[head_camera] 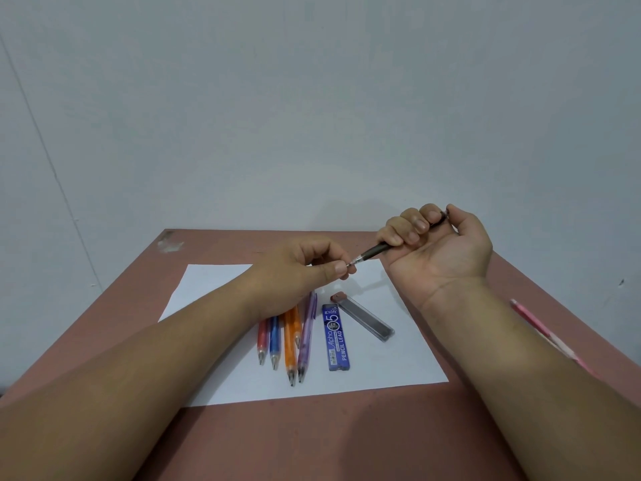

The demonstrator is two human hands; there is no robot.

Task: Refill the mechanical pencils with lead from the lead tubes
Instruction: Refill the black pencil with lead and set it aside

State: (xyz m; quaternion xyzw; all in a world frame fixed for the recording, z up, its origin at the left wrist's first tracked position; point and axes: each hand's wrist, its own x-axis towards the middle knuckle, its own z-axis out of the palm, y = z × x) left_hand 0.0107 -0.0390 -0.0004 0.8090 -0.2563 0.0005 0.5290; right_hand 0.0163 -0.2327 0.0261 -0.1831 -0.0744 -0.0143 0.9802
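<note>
1. The dark grey mechanical pencil (376, 251) was held above the far part of the white paper sheet (399, 359), its metal tip pointing left toward the other hand.
2. The right hand (438, 241) had its fingers (412, 226) curled round the barrel, thumb at the cap end.
3. The left hand (305, 269) pinched at the pencil's tip with thumb and forefinger; whether a lead sat between them was too fine to tell.
4. On the sheet lay a red, a blue, two orange and a purple mechanical pencil (307, 336) side by side, with the blue "Alpha" lead pack (336, 336) and the clear lead tube with a brown cap (364, 317) just beside them, toward the sheet's right edge.
5. A pink pencil (530, 317) lay near the right edge of the reddish-brown tabletop (312, 442).
6. Judged step: working lead at the tip of the dark pencil. The next move probably calls for a straight, light feed, since thin lead snaps easily.
</note>
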